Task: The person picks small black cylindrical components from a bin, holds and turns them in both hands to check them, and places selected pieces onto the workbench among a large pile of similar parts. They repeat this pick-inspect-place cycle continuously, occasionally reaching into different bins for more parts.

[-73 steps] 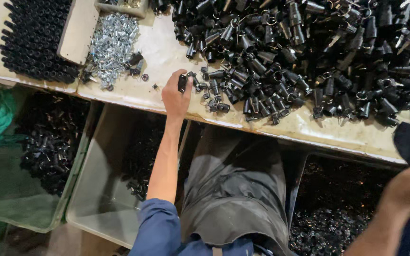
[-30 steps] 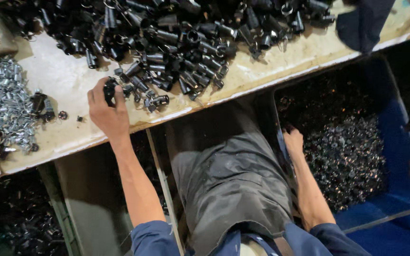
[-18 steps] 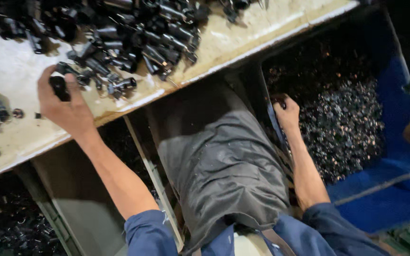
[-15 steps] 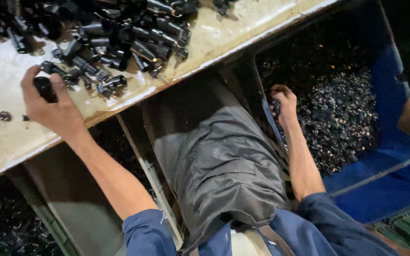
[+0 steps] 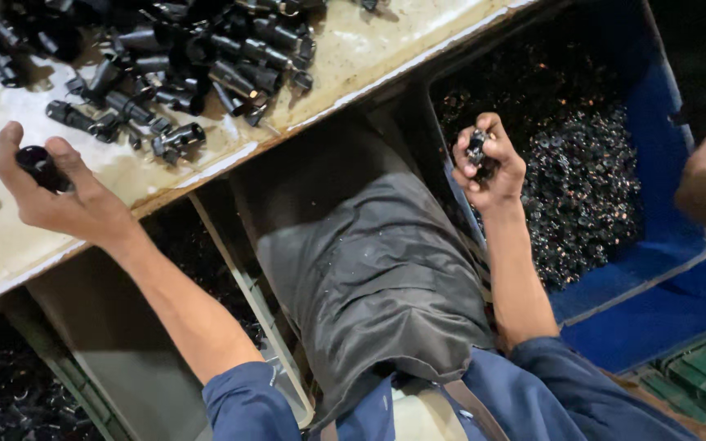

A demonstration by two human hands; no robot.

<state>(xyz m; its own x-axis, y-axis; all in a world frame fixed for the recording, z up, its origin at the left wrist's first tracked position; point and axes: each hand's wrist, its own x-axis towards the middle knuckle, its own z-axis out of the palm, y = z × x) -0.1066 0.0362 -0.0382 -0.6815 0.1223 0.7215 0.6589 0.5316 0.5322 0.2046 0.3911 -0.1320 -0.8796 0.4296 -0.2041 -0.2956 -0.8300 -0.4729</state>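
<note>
Head view: left hand point(image 5: 59, 204) grips black tube point(image 5: 41, 166); right hand point(image 5: 488, 163) clutches small fittings point(image 5: 477, 149) over fittings-filled blue bin point(image 5: 680, 245).

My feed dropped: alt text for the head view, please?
The left hand holds a short black cylindrical part over the pale worktable; the right hand grips small dark metal pieces above the blue plastic bin of similar pieces.

A short black cylindrical plastic part point(image 5: 40, 166) is pinched above the counter's edge; small dark metal rings point(image 5: 477, 149) sit clutched over a bin.
</note>
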